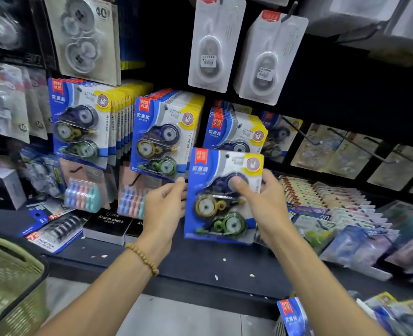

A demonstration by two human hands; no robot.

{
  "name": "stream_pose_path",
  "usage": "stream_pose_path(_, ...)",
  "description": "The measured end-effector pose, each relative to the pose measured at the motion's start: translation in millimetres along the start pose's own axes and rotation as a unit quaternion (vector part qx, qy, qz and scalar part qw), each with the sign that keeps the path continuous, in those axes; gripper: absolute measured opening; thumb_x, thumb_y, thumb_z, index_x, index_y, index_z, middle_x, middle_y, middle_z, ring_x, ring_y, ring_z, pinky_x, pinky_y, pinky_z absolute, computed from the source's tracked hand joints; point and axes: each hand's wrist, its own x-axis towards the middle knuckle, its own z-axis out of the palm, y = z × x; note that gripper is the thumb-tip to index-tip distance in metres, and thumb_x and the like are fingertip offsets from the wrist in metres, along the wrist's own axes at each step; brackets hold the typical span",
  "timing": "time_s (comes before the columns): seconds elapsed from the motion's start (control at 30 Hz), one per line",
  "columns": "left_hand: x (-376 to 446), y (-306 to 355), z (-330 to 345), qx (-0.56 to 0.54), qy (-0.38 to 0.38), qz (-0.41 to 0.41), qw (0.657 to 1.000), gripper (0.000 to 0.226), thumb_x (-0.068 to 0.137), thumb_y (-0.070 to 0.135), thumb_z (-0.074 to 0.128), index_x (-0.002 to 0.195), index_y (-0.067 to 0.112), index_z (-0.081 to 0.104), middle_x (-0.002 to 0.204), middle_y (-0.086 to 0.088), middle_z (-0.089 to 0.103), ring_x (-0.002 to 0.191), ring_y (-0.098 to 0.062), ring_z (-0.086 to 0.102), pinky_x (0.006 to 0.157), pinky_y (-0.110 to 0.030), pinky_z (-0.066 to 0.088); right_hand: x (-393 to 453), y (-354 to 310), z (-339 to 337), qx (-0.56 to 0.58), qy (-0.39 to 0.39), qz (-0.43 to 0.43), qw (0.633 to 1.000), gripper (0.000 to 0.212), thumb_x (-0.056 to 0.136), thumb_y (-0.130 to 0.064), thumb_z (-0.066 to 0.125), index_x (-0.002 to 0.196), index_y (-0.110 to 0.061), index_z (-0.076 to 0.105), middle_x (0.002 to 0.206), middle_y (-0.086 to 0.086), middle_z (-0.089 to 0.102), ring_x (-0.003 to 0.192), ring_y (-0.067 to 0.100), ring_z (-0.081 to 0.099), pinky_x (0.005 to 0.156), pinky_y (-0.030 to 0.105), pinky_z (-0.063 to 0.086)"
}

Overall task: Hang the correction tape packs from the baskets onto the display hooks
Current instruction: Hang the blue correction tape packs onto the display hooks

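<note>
I hold one blue correction tape pack [221,214] upright in front of the display, below a partly filled hook of the same packs [234,128]. My right hand [261,204] grips its right edge, thumb on the purple dispenser. My left hand [164,204] touches the pack's left edge with its fingertips. Two fuller hooks of identical packs hang to the left [79,122] and in the middle [159,134]. A green basket [9,282] stands at the lower left. More packs [295,316] lie at the lower right.
White single-tape packs [215,44] hang above. A bare metal hook [297,132] juts out right of the blue packs. On the black shelf [200,260] lie alarm clock boxes [108,226], eraser packs [84,195] and rows of cards [334,197].
</note>
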Motion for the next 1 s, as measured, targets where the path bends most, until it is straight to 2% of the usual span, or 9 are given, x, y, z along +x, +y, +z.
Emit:
stream_pose_path(0.1,3,-1,-3,0.025,0.011,-0.030,0.999,0.020,0.103,0.028,0.055,0.098,0.015,0.069,0.095,-0.003,0.075,0.088,-0.017,0.074,0.073,-0.026,0.057,27,-15,-9,-0.010,0.017,-0.007,1.000,0.022,0.088,-0.022,0.077,0.108,-0.021,0.067,0.097,-0.008,0.077,0.093,0.010,0.073,0.084,0.032,0.057)
stream_pose_path(0.17,4,-3,-7,0.042,0.014,-0.031,0.999,0.019,0.103,0.028,0.055,0.098,0.015,0.068,0.097,-0.004,0.073,0.089,-0.017,0.073,0.074,-0.024,0.057,44,-22,-10,-0.005,0.027,-0.013,1.000,0.024,0.092,-0.024,0.074,0.113,-0.018,0.066,0.100,-0.009,0.075,0.092,0.008,0.071,0.079,0.026,0.055)
stream_pose_path(0.3,2,-7,-13,0.079,0.012,-0.027,0.996,0.018,0.103,0.028,0.055,0.089,0.022,0.066,0.099,-0.005,0.073,0.093,-0.017,0.071,0.081,-0.028,0.056,68,-26,-3,-0.001,0.041,-0.012,0.999,0.026,0.094,-0.022,0.071,0.117,-0.012,0.066,0.103,-0.005,0.071,0.087,0.006,0.065,0.057,0.009,0.047)
stream_pose_path(0.47,0,-12,-21,0.118,-0.003,-0.030,0.993,0.016,0.102,0.025,0.056,0.090,0.028,0.065,0.102,-0.004,0.072,0.095,-0.017,0.071,0.081,-0.029,0.056,79,-16,1,-0.007,0.059,-0.007,0.998,0.024,0.095,-0.021,0.070,0.115,-0.009,0.065,0.095,-0.007,0.069,0.078,0.001,0.060,0.051,0.006,0.043)
stream_pose_path(0.6,-3,-16,-28,0.136,-0.009,-0.038,0.990,0.013,0.102,0.022,0.057,0.093,0.025,0.066,0.102,-0.003,0.072,0.093,-0.016,0.071,0.087,-0.034,0.056,88,-5,5,-0.032,0.087,-0.001,0.996,0.025,0.092,-0.028,0.073,0.110,-0.012,0.066,0.092,-0.008,0.067,0.078,0.005,0.058,0.060,0.019,0.043)
stream_pose_path(0.73,-2,-27,-33,0.158,-0.010,-0.052,0.986,0.010,0.100,0.022,0.059,0.094,0.025,0.067,0.099,-0.002,0.073,0.091,-0.014,0.071,0.094,-0.040,0.056,100,11,11,-0.046,0.121,0.007,0.992,0.033,0.089,-0.040,0.075,0.105,-0.012,0.067,0.089,-0.005,0.064,0.074,0.006,0.055,0.061,0.025,0.040)
stream_pose_path(0.9,13,-48,-28,0.172,-0.006,-0.070,0.983,0.004,0.099,0.023,0.062,0.100,0.024,0.066,0.097,-0.001,0.072,0.090,-0.014,0.072,0.095,-0.040,0.056,127,24,23,-0.032,0.142,0.012,0.989,0.039,0.089,-0.043,0.074,0.106,-0.010,0.065,0.084,-0.005,0.060,0.075,0.011,0.055,0.067,0.029,0.042)
stream_pose_path(1.0,26,-64,-20,0.163,-0.005,-0.085,0.983,0.010,0.097,0.021,0.064,0.106,0.017,0.068,0.088,0.001,0.070,0.088,-0.016,0.071,0.093,-0.039,0.055,150,32,29,-0.040,0.154,0.010,0.987,0.038,0.090,-0.044,0.073,0.106,-0.010,0.064,0.084,-0.005,0.059,0.077,0.013,0.055,0.065,0.029,0.041)
